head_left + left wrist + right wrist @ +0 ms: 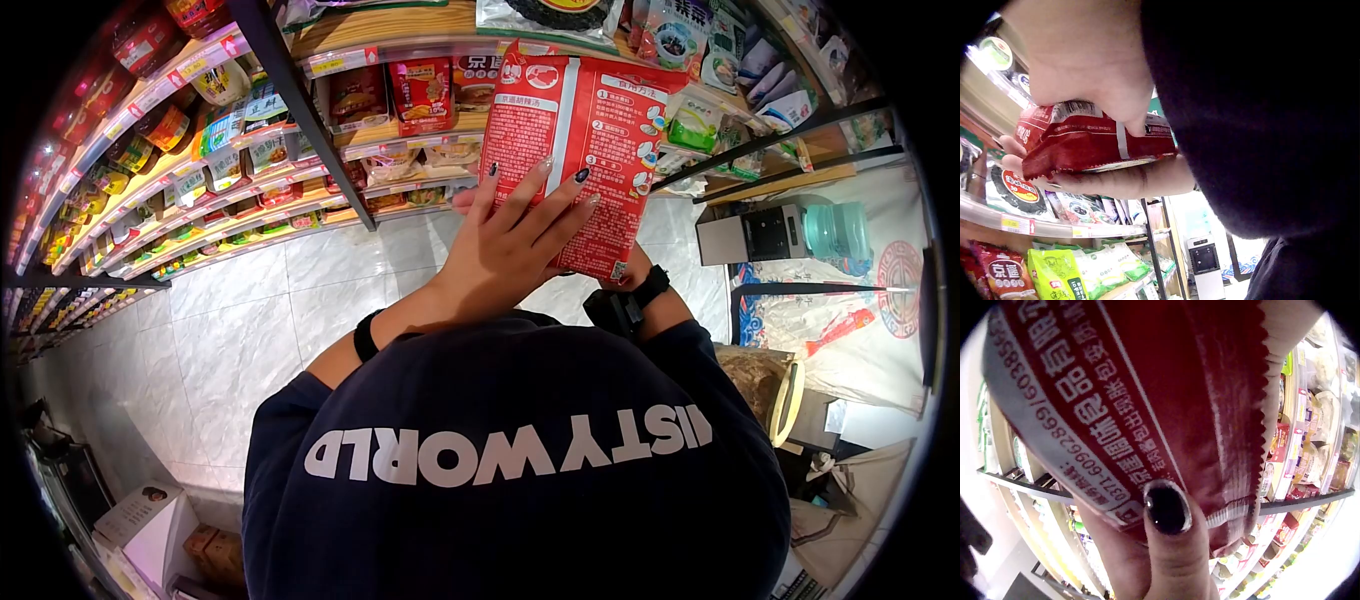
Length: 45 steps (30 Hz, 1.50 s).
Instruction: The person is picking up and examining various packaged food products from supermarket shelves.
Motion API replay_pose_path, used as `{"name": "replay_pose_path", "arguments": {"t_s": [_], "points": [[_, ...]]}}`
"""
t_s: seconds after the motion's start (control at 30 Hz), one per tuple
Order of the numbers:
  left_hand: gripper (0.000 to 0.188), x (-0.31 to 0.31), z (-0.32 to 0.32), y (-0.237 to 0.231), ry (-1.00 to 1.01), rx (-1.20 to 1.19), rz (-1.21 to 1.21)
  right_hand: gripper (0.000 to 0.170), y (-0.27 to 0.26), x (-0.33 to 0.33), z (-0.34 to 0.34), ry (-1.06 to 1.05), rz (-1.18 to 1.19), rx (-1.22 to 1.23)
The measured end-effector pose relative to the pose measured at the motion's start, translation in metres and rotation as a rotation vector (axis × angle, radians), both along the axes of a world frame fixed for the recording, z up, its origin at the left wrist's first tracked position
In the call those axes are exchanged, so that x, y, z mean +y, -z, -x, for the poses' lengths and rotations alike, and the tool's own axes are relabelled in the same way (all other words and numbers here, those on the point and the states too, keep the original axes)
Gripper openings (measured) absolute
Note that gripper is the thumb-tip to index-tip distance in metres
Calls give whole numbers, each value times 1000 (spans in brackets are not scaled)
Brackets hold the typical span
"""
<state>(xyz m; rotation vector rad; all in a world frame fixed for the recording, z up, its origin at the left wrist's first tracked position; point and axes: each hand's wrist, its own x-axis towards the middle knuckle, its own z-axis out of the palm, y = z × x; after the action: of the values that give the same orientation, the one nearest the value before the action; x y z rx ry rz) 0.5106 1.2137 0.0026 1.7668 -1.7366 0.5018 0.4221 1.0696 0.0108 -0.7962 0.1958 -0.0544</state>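
Head view: one red packet [600, 150], held before the shelf [400, 18]; gripped by the right hand [1174, 556], overlaid by the left hand [515, 235], fingers straightened. Apparently already taken up, not yet set down.

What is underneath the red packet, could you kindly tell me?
The right hand supports the red packet from beneath; most of that hand's palm, covered by the packet, cannot be seen.
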Motion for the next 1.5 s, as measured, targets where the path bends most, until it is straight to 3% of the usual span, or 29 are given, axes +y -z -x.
{"name": "replay_pose_path", "arguments": {"t_s": [1.0,1.3,1.5], "points": [[67,3,10,-1,-1,42,0,50,9,2,11,-13,23,31],[67,11,-7,-5,-11,158,-66,48,32,-4,-5,-81,87,136],[75,20,-28,8,-26,372,-254,47,71,-10,-24,-181,111,227]]}}
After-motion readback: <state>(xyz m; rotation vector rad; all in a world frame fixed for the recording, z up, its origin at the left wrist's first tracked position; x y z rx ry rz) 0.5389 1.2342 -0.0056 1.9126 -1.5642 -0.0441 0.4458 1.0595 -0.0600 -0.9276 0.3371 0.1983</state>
